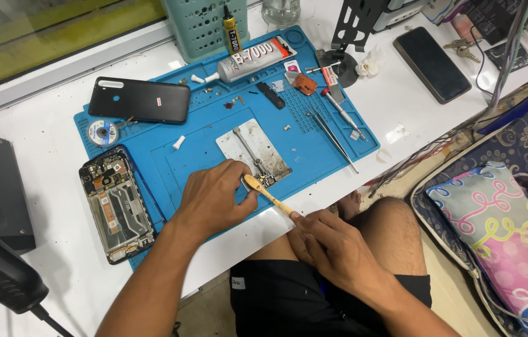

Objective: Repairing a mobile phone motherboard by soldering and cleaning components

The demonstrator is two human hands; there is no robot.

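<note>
My left hand (214, 198) rests on the blue work mat (314, 134), fingertips pressing a small circuit board (268, 180) clamped on a worn white metal holder plate (253, 150). My right hand (332, 244) grips the handle end of a yellow wooden brush (267, 193), whose tip touches the board by my left fingers. An opened phone body (116, 203) with exposed insides lies at the mat's left edge. A black phone back cover (140, 100) lies at the mat's far left corner.
A glue tube (253, 60), tweezers (332, 138), a screwdriver (341, 109), a solder wick spool (102, 132) and small parts lie on the mat. A dark phone (432, 63) lies at the back right. A teal basket (205, 25) stands behind. A patterned pillow (504, 234) is at right.
</note>
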